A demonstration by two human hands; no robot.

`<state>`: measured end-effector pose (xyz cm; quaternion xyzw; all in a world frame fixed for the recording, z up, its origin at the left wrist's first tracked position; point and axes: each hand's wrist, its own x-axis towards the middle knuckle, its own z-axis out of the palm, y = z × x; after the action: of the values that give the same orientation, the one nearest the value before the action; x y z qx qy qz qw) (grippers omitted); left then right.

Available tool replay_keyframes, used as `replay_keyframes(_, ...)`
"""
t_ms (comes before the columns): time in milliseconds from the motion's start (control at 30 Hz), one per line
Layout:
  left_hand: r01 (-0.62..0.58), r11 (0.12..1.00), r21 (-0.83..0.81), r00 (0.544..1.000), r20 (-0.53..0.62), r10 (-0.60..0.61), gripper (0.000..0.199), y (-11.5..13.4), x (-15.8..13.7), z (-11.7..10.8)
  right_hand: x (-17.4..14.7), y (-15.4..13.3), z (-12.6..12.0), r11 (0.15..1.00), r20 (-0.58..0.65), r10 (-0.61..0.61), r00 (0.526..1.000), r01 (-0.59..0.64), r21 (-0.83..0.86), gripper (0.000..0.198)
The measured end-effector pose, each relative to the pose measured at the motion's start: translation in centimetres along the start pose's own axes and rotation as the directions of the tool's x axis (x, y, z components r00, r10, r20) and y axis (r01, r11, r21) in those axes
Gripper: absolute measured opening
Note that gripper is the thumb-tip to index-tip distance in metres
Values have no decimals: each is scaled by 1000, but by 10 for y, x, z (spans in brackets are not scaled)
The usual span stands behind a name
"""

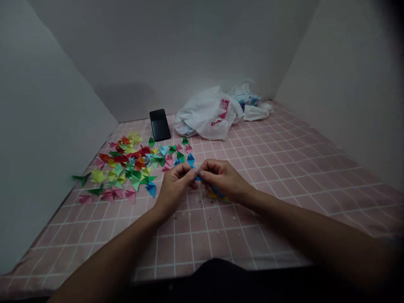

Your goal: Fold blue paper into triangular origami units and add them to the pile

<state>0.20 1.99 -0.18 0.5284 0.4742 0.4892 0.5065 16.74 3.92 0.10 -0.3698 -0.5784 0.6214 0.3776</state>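
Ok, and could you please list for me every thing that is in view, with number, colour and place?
Blue paper: one, blue, between both hands' fingertips, mostly hidden
Folded paper pieces: dozens, overlapping; red, orange, yellow, green, blue, pink; mainly left
Papers: count unclear, yellow and blue, below right grip
Phone: one, black, behind pieces
Plastic bag: one, white with red print, back centre
Bundle: one, white and blue, behind the bag's right side
Crumpled white item: one, white, right of bag
Tablecloth: one, pink with white grid, underneath
Walls: three, greyish, left, back, right
Left grip: one, bare, centre
Right grip: one, bare, centre
Forearms: two, bare, from lower corners
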Motion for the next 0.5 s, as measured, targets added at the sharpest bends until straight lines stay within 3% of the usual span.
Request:
replay_keyframes(233, -93, 988, 126, 996, -3, 94, 31, 2, -1, -4, -2, 0, 3, 996, 54, 46, 998, -49, 72, 21)
replay_keyframes(500, -62, 997, 39, 998, 27, 61, 26, 1, 1, -3, -1, 2, 1, 993, 50, 25, 998, -31, 114, 23)
